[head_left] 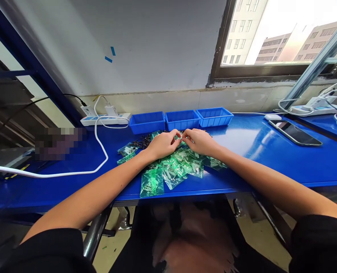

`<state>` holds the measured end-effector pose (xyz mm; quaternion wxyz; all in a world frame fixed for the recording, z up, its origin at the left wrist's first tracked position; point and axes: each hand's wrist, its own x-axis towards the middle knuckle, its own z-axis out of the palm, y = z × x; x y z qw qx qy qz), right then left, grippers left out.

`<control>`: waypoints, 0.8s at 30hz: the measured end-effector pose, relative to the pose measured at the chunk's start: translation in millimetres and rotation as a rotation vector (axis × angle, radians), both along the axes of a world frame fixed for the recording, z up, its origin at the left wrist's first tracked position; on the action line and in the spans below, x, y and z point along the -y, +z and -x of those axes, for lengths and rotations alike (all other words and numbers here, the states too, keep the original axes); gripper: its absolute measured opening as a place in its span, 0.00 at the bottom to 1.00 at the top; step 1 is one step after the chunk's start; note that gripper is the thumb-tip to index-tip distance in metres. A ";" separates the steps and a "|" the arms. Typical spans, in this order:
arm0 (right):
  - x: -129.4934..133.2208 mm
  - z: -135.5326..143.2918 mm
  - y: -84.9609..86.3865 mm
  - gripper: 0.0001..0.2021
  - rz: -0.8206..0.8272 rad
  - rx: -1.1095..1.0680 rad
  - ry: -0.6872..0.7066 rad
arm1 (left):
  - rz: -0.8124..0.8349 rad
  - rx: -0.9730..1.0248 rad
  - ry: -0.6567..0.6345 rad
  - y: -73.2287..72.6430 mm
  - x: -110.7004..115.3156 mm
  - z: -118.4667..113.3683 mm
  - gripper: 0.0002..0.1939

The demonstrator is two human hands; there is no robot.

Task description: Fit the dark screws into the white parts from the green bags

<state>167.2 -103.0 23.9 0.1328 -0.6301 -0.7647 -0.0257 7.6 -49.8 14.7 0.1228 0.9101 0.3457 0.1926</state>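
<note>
My left hand (pixel 164 144) and my right hand (pixel 198 141) meet at the middle of the blue table. Both are closed in a pinch, fingertips almost touching. What sits between the fingertips is too small to make out. Below them spreads a pile of green-tinted clear plastic bags (pixel 175 165) holding small pale parts. One bag (pixel 151 182) lies by the table's front edge. Dark screw-like pieces (pixel 142 141) are heaped just left of my left hand, partly hidden by it.
Behind my hands stand three blue bins, left (pixel 147 122), middle (pixel 182 120) and right (pixel 214 116). A power strip (pixel 106 119) with a white cable (pixel 102 151) is at the left. Toward the right lie a phone (pixel 295 132) and another power strip (pixel 318 108).
</note>
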 end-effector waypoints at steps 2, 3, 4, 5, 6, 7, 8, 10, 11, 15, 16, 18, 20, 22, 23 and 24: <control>-0.5 -0.4 -0.9 0.09 -0.009 0.001 0.002 | -0.004 -0.002 -0.013 0.6 1.0 -0.1 0.13; -0.8 -0.7 -1.6 0.09 -0.012 0.001 0.003 | -0.004 -0.007 -0.017 0.8 1.4 -0.1 0.12; -1.1 -1.0 -2.4 0.09 -0.014 -0.002 0.007 | -0.003 -0.014 -0.020 1.0 1.8 -0.1 0.11; -1.5 -1.3 -3.2 0.09 -0.016 -0.005 0.012 | -0.002 -0.020 -0.021 1.0 1.9 -0.1 0.11; -1.9 -1.6 -4.0 0.09 -0.018 -0.009 0.015 | -0.001 -0.024 -0.023 0.8 1.9 -0.1 0.10; -2.3 -1.8 -4.8 0.09 -0.022 -0.014 0.016 | -0.001 -0.024 -0.024 0.5 1.6 -0.2 0.10; -2.5 -2.0 -5.4 0.09 -0.028 -0.019 0.016 | -0.005 -0.021 -0.024 0.1 1.3 -0.3 0.10; -2.8 -2.1 -5.9 0.09 -0.042 -0.030 0.017 | -0.014 -0.015 -0.021 -0.8 0.4 -0.7 0.09; -2.7 -2.2 -5.9 0.08 -0.046 -0.031 0.018 | -0.016 -0.012 -0.016 -1.1 0.1 -0.9 0.09; -1.9 -2.2 -4.9 0.08 -0.045 -0.014 0.046 | 0.003 -0.023 -0.001 -0.6 0.2 -1.2 0.09; -1.5 -2.2 -4.6 0.09 -0.044 -0.010 0.050 | 0.006 -0.023 -0.002 -0.2 0.3 -1.1 0.09; -1.0 -2.1 -4.1 0.09 -0.037 -0.012 0.052 | 0.009 -0.019 -0.017 0.5 0.1 -0.7 0.10; -0.7 -1.8 -3.6 0.08 -0.022 -0.011 0.044 | 0.015 -0.013 -0.044 1.0 -0.9 0.0 0.09; -0.7 -1.4 -3.1 0.08 -0.009 -0.004 0.031 | 0.022 -0.011 -0.072 1.4 -2.4 0.9 0.10; -0.8 -1.2 -2.8 0.08 -0.007 -0.001 0.024 | 0.022 -0.011 -0.084 1.6 -3.3 1.4 0.10; -1.0 -1.0 -2.6 0.08 -0.005 0.001 0.017 | 0.018 -0.014 -0.096 1.8 -4.1 2.0 0.10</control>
